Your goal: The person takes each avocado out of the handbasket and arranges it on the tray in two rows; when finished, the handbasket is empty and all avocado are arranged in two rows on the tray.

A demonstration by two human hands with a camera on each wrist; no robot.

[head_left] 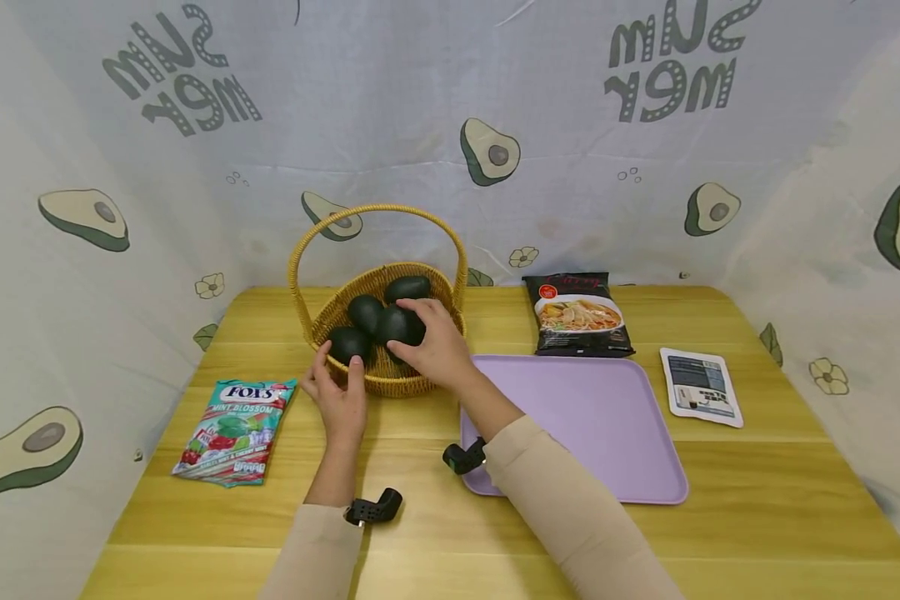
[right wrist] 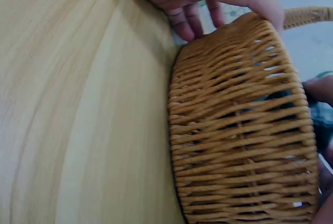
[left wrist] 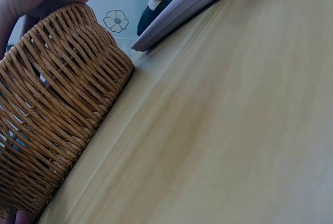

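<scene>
A yellow wicker basket (head_left: 393,385) with a tall arched handle holds several dark green avocados. My right hand (head_left: 442,350) reaches over its right side, thumb and fingers round the front avocado (head_left: 401,323). At the left front rim, my left hand (head_left: 341,404) has its thumb and index fingertip on another avocado (head_left: 348,343), with the remaining fingers outside the weave. Behind these lie two more, a middle avocado (head_left: 364,312) and a back avocado (head_left: 407,288). Both wrist views mostly show the basket's woven wall (left wrist: 62,94), which hides much of the fruit.
A lilac tray (head_left: 585,417) lies right of the basket, partly under my right forearm. Behind it is a black noodle packet (head_left: 579,321); a small white pouch (head_left: 701,387) lies to its right. A Fox's candy bag (head_left: 236,433) is at the left. A printed curtain (head_left: 420,108) surrounds the table.
</scene>
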